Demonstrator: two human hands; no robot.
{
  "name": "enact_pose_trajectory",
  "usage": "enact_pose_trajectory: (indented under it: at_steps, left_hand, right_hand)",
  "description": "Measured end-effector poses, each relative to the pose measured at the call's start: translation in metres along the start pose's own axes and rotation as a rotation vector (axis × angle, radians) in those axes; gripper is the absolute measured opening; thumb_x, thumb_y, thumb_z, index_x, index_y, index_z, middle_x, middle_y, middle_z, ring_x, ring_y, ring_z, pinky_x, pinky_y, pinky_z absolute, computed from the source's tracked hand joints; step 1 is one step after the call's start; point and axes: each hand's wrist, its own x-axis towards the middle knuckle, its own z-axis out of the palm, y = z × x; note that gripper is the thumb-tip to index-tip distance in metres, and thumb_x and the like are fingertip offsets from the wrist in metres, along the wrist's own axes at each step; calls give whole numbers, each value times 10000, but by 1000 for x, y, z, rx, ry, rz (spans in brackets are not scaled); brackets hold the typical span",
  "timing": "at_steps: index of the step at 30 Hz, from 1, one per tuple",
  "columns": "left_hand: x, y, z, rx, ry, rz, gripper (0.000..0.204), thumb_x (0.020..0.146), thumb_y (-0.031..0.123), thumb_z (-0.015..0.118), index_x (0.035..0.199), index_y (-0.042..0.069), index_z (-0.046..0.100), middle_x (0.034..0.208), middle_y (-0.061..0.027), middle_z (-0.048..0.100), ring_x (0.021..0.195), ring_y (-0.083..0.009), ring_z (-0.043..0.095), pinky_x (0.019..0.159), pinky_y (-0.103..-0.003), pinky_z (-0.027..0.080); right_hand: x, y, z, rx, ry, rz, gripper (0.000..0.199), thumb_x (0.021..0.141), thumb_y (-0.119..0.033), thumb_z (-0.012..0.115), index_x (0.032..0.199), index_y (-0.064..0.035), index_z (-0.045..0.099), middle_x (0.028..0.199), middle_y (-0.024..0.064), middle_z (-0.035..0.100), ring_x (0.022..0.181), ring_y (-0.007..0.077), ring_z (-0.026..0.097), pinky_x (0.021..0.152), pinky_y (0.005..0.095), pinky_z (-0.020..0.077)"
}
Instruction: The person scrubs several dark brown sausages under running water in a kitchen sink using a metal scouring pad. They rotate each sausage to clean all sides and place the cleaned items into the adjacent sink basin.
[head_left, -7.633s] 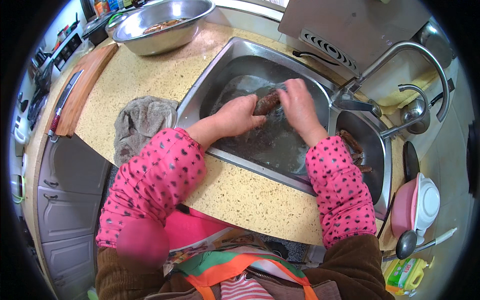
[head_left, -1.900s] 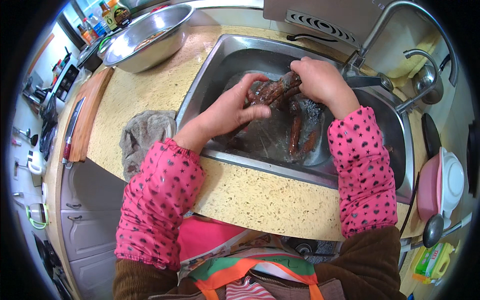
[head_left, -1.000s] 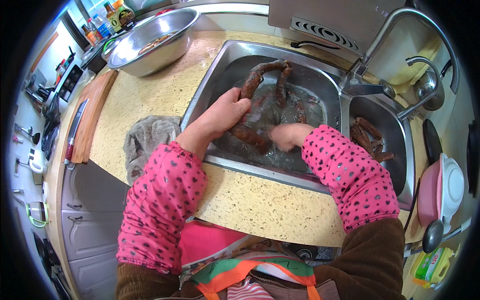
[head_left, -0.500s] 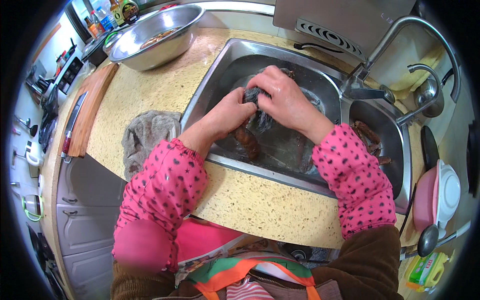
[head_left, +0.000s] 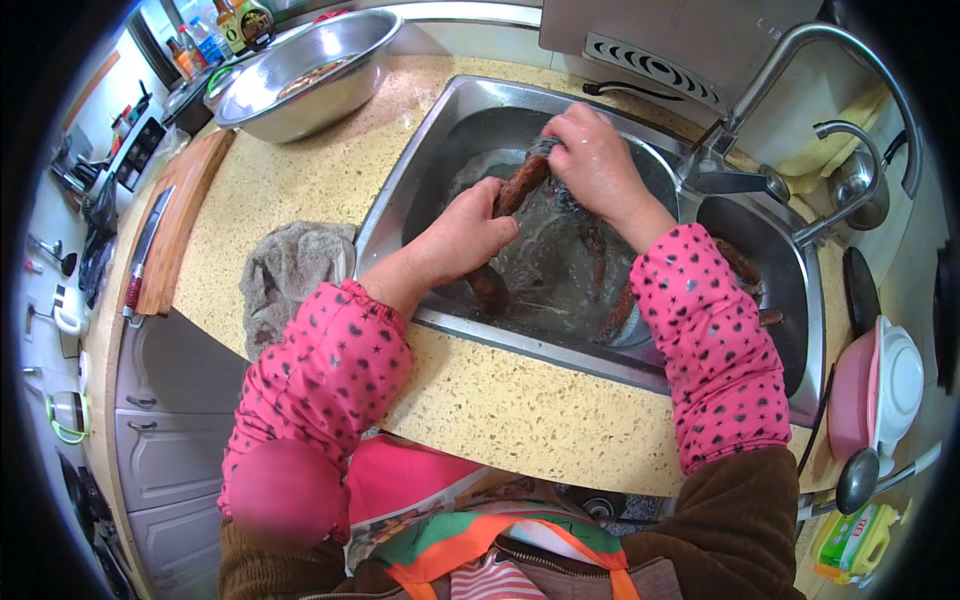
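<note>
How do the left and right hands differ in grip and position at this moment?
The left hand wraps the brown sausage partway along; the right hand holds what looks like a grey scrubber at its upper end. The left hand sits nearer the person; the right hand is farther out. Both are bare, with patterned pink sleeves.

The 2 sleeves [head_left: 715, 350] are pink with black hearts and stars; sausage [head_left: 522, 187] reddish-brown; towel [head_left: 295, 270] grey; counter [head_left: 530, 420] speckled yellow.
</note>
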Motion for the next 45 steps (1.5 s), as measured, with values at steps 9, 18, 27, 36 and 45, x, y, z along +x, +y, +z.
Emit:
enact_pose_trajectory:
  at_steps: [9,18,27,36,45]
  left_hand:
    - [0,3,-7,-265,68,-90,208,888,143,568,1072,47,549,683,37,486,536,-60,450,459,-228,373]
    - [5,3,-22,-836,159,-176,310,1018,320,457,900,54,562,726,-5,536,574,-99,465,530,-238,388]
    - [7,2,-25,-918,264,-140,353,1039,333,383,1010,25,554,738,-31,543,570,-110,466,525,-256,415]
    - [10,-13,-33,-1049,270,-95,370,1034,349,393,1062,18,557,780,-44,570,647,-134,536,591,-284,483]
    - [8,-13,-20,-1151,107,-42,369,1008,394,465,1077,63,613,888,-64,656,805,-172,650,715,-317,541]
  right_hand:
    - [-2,-51,3,397,-124,-140,182,721,-15,556,886,-15,633,876,147,572,860,339,585,779,392,488]
    - [1,-45,-16,1044,-622,480,170,838,-72,575,935,36,663,949,89,701,897,134,641,825,271,498]
    - [-18,-71,-8,1303,-511,540,221,851,-73,706,987,-13,543,1148,77,583,1075,140,590,950,290,460]
    - [-23,-108,-14,605,-188,-138,237,752,7,673,954,-14,551,988,164,562,1060,370,556,952,407,449]
    - [-12,-115,-15,478,-9,-379,300,669,84,696,909,-25,552,936,132,574,868,320,553,823,381,470]
